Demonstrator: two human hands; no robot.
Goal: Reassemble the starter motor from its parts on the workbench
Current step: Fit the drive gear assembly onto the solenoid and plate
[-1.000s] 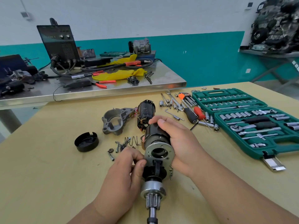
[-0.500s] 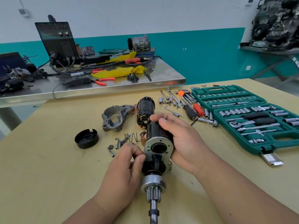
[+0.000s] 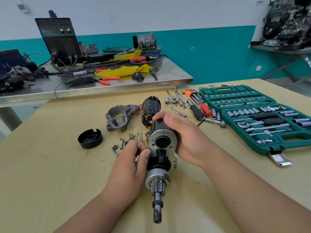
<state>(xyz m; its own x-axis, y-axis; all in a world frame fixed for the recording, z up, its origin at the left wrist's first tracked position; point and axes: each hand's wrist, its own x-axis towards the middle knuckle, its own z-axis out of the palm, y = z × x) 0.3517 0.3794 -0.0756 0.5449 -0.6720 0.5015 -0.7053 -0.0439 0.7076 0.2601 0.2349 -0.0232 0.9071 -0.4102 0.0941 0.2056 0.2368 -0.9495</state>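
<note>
Tan wooden surface: grey metal housing, black round cap, loose screws lie unfitted; left hand and right hand grip the half-built black-and-silver starter motor, maybe halfway.

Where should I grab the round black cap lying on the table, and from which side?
Probably by its rim, coming from above: the black cap lies open side up on the wooden workbench, apart from the other parts, so a thumb can go inside the wall and fingers outside.
</note>
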